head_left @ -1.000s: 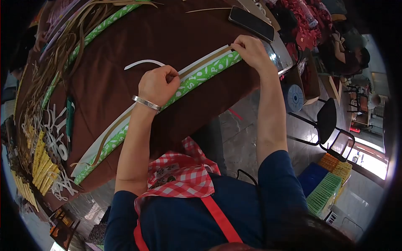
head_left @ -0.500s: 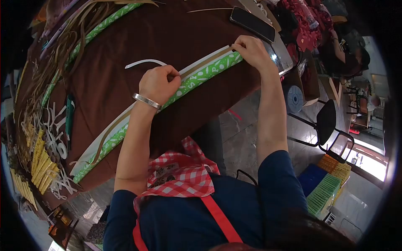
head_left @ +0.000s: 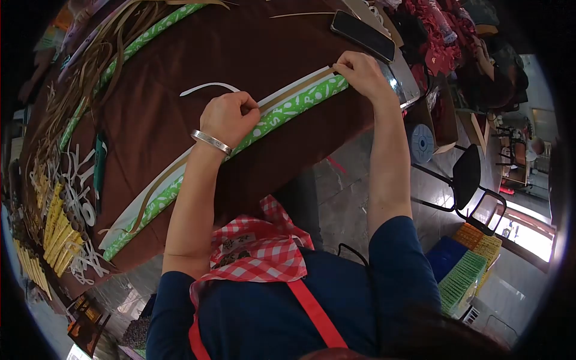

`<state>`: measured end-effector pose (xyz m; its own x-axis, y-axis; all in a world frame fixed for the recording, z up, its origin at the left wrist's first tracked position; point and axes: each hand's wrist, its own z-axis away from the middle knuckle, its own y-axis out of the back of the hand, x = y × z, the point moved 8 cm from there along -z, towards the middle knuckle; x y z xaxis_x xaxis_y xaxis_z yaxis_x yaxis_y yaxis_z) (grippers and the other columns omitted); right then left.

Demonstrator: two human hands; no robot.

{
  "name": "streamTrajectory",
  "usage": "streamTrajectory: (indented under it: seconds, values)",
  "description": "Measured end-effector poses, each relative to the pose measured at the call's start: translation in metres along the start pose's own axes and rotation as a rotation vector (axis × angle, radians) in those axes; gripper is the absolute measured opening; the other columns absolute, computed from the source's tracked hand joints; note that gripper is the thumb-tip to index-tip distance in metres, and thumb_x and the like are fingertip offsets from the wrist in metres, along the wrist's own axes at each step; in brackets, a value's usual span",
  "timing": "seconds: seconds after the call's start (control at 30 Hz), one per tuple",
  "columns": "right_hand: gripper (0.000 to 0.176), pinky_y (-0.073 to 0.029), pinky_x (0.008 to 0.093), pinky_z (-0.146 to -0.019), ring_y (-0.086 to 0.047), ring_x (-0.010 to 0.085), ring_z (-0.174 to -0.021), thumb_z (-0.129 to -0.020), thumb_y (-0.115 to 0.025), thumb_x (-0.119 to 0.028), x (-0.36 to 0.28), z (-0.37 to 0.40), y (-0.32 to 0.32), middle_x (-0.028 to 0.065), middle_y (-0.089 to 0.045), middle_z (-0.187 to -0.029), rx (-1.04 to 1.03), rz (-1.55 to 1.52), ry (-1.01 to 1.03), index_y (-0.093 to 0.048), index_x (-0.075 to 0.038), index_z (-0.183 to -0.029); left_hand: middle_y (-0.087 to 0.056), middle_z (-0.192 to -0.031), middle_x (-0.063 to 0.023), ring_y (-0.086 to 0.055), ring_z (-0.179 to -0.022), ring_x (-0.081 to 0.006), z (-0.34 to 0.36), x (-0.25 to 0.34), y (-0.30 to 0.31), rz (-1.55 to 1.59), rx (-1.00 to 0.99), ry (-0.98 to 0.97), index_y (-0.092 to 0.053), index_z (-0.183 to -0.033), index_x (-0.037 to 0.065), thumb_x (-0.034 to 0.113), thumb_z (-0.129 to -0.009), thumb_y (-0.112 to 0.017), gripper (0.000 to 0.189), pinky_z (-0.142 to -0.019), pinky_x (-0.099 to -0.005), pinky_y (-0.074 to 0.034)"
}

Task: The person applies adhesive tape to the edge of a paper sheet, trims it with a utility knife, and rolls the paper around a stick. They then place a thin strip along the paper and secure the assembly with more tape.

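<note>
A long green patterned paper strip with a white edge and a tan tape line lies along the near edge of a table covered in brown cloth. My left hand, with a silver bracelet on the wrist, pinches the tan tape at the strip's middle. My right hand pinches the strip's right end by the table corner. A loose white paper sliver lies just beyond my left hand.
A black phone lies at the far right corner. A second green strip and tan tape strands run along the far left. White scraps and yellow pieces pile at the left end. A black chair and coloured crates stand on the floor.
Both hands stay pinched on the strip in nearly the same places; the view has shifted slightly.
</note>
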<state>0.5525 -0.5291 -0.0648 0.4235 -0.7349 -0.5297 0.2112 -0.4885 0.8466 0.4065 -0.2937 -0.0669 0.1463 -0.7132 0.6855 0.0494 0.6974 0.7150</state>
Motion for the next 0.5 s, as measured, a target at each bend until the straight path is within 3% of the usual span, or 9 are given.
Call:
streamTrajectory:
  seconds: [0.23, 0.5]
  values:
    - [0.024, -0.048, 0.0346, -0.067, -0.062, 0.0224, -0.073, -0.084, -0.063, -0.023, 0.0005, -0.0007, 0.0001, 0.0130, -0.065, -0.079, -0.032, -0.024, -0.013, -0.065, 0.001, -0.085, -0.069, -0.077, -0.0109, -0.066, -0.071, -0.0228, -0.0010, -0.0015, -0.0001, 0.010, -0.014, 0.000, -0.069, -0.085, 0.002, 0.021, -0.075, -0.064, 0.021, -0.067, -0.0332, -0.050]
    - [0.023, -0.048, 0.0356, -0.069, -0.063, 0.0258, -0.075, -0.083, -0.065, -0.022, 0.0003, 0.0026, 0.0001, 0.0137, -0.066, -0.079, 0.034, -0.030, 0.005, -0.065, 0.001, -0.086, -0.068, -0.077, -0.0114, -0.066, -0.073, -0.0283, -0.0004, -0.0027, -0.0012, 0.009, 0.000, -0.005, -0.070, -0.084, 0.006, 0.021, -0.074, -0.062, 0.019, -0.068, -0.0382, -0.051]
